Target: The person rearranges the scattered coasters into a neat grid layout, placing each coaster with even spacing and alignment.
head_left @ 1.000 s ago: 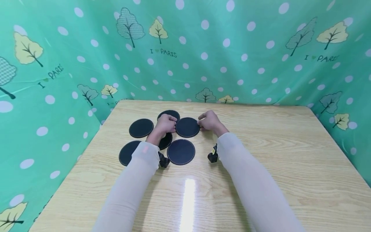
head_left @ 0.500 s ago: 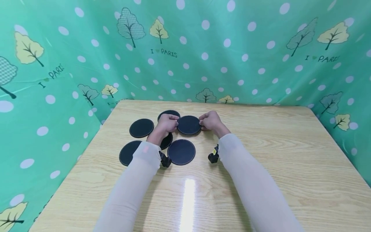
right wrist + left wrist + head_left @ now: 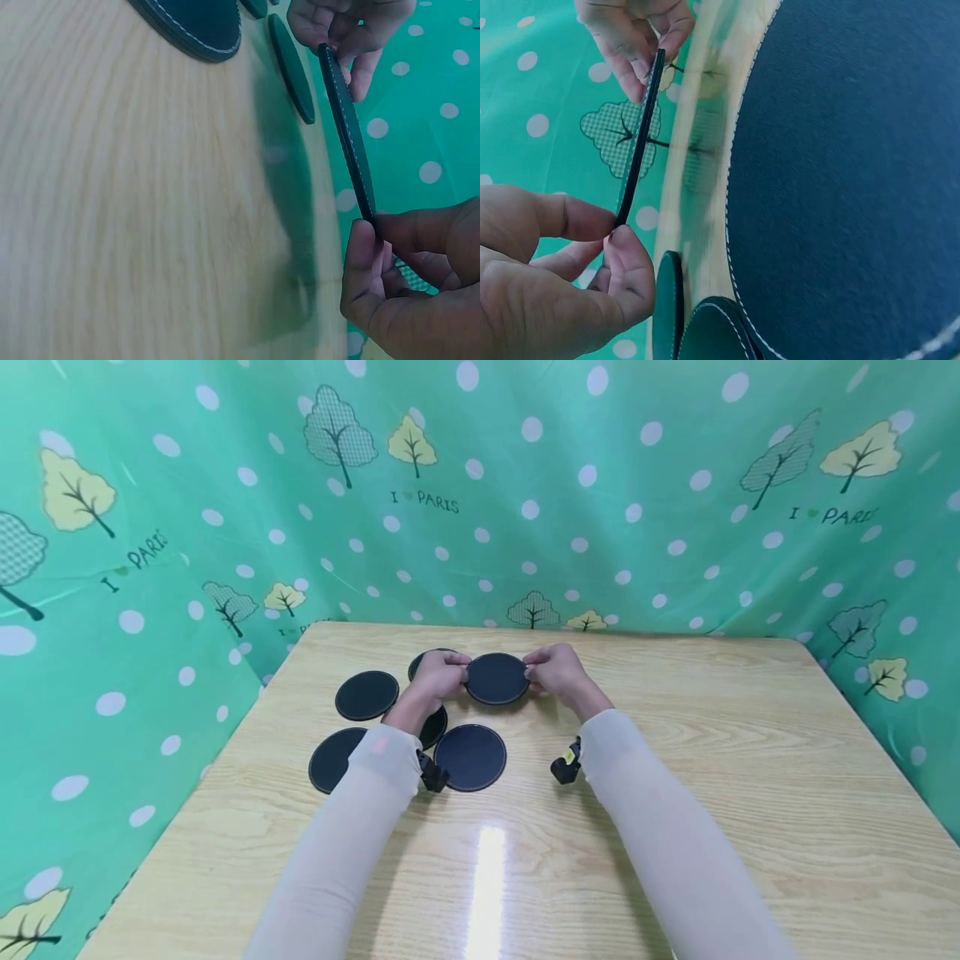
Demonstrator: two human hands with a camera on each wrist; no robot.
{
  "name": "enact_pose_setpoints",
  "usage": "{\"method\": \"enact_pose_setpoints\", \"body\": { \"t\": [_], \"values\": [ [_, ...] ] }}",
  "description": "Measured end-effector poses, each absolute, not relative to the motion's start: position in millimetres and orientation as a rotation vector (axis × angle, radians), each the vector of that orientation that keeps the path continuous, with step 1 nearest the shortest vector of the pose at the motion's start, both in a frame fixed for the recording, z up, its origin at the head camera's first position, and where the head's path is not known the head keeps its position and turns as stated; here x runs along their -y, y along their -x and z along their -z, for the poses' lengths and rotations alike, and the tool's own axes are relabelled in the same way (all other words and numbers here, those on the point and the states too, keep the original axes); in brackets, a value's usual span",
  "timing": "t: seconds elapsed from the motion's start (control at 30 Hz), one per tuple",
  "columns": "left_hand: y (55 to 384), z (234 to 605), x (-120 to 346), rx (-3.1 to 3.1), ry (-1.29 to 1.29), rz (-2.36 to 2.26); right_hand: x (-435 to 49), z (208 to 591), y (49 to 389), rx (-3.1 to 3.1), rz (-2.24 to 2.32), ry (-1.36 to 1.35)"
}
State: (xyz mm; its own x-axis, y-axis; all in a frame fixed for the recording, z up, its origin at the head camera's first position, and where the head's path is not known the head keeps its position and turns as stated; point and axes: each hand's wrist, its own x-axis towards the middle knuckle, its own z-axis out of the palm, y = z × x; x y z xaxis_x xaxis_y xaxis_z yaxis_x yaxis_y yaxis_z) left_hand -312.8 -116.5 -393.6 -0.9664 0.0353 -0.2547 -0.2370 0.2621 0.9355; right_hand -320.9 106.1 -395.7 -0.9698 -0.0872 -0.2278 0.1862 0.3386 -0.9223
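Note:
A round dark coaster with pale edge stitching point(image 3: 497, 679) is held up between both hands, raised off the table. My left hand point(image 3: 439, 680) pinches its left edge between thumb and fingers. At the opposite edge, my right hand point(image 3: 558, 672) pinches it the same way. Both wrist views show this coaster point(image 3: 639, 142) edge-on, away from the tabletop. Just in front of it in the head view lies another coaster point(image 3: 470, 757). Two more coasters, one behind point(image 3: 430, 658) and one in front point(image 3: 432, 727), are partly covered by my left hand and wrist.
Farther left on the wooden table point(image 3: 720, 760) lie a coaster point(image 3: 367, 695) and, nearer, one point(image 3: 333, 760) partly hidden by my left sleeve. A green dotted curtain point(image 3: 645, 527) hangs behind the table's back edge and along its sides.
The coaster between my hands has risen off the table and shifted slightly right and back, its near edge tilting down. Both hands have moved with it; the other coasters stay put.

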Motion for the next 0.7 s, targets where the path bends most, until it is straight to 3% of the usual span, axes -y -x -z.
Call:
{"method": "enact_pose_setpoints", "body": {
  "t": [0.7],
  "values": [
    [319.6,396.6,80.1,-2.233,0.153,-1.845,-142.3,396.9,320.0,-2.430,1.659,-0.097]
  ]
}}
